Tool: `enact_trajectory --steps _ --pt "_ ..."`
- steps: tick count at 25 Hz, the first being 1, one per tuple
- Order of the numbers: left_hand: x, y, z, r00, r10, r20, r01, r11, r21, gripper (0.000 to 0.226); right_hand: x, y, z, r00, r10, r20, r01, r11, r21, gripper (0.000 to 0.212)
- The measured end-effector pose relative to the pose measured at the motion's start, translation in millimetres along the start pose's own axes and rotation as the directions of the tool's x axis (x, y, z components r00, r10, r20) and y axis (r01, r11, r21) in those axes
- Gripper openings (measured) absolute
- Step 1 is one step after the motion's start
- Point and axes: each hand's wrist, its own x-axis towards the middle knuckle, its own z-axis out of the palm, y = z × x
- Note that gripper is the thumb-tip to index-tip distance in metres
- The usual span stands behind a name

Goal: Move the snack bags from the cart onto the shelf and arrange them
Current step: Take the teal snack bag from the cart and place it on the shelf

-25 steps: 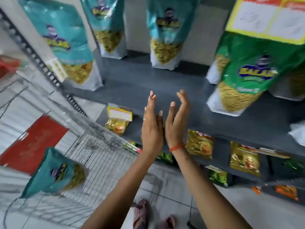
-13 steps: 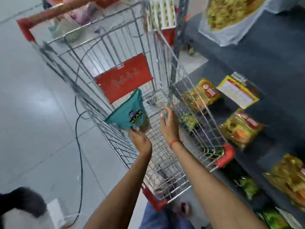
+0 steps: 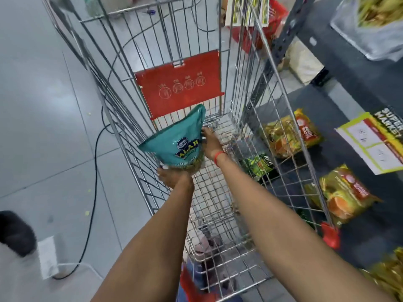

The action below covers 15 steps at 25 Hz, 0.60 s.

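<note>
- The teal snack bag [image 3: 177, 141] is at frame centre, inside the wire cart [image 3: 244, 127].
- The left hand [image 3: 174, 178] grips its lower end.
- The right hand [image 3: 210, 142] clasps its right edge.
- The shelf [image 3: 359, 83] fills the right side.

Black cable [image 3: 92, 192] across the grey floor [image 3: 43, 105], white adapter [image 3: 46, 257] at its end, red basket [image 3: 259, 25] beyond.
</note>
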Motion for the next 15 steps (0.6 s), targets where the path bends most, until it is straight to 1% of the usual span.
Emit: enact_trajectory --steps 1,2,3,4,5,7,8,10,12,13,15 --pt "-5 5 -1 0.998 0.041 0.048 -0.042 0.999 0.024 0.041 2 5 0 1.0 0.004 -0.023 -0.004 1.0 0.0 0.028" --pt "1 2 -1 0.995 0.008 0.098 -0.014 0.998 0.059 0.046 3 11 0 0.998 0.005 -0.06 -0.005 1.0 -0.011 0.021" --pt "5 3 -2 0.993 0.02 0.114 -0.03 0.996 0.088 0.043 2 13 -2 0.995 0.001 -0.099 -0.005 0.999 -0.043 0.017" --pt "5 8 -3 0.995 0.044 0.092 -0.06 0.982 0.177 0.035 2 17 -3 0.991 -0.02 -0.133 0.008 0.996 -0.092 0.018" --pt "6 9 -3 0.994 0.098 0.057 -0.11 0.958 0.265 0.028 2 21 -3 0.987 -0.036 -0.159 0.016 0.992 -0.129 0.021" --pt "0 10 -5 0.982 0.178 0.071 -0.191 0.911 0.366 0.026 -1 26 -7 0.982 -0.063 -0.177 0.035 0.987 -0.158 0.022" --pt "-2 11 -5 0.972 0.203 0.117 -0.233 0.895 0.379 0.026 -3 28 -12 0.98 -0.078 -0.183 0.049 0.986 -0.161 0.021" --pt "-9 14 -5 0.934 0.283 0.216 -0.352 0.832 0.429 0.018 -16 28 -27 0.976 -0.069 -0.207 0.044 0.991 -0.125 0.022" --pt "-30 26 -6 0.874 0.377 0.305 -0.475 0.797 0.375 0.016 -43 15 -47 0.955 -0.041 -0.292 0.048 0.999 0.018 0.023" --pt "-44 33 -7 0.82 0.46 0.34 -0.562 0.757 0.333 0.019 -61 5 -58 0.936 -0.036 -0.35 0.069 0.994 0.081 0.024" --pt "-84 51 -19 0.669 0.628 0.398 -0.734 0.643 0.221 0.023 -104 -13 -88 0.871 -0.087 -0.484 0.164 0.979 0.119 0.024"
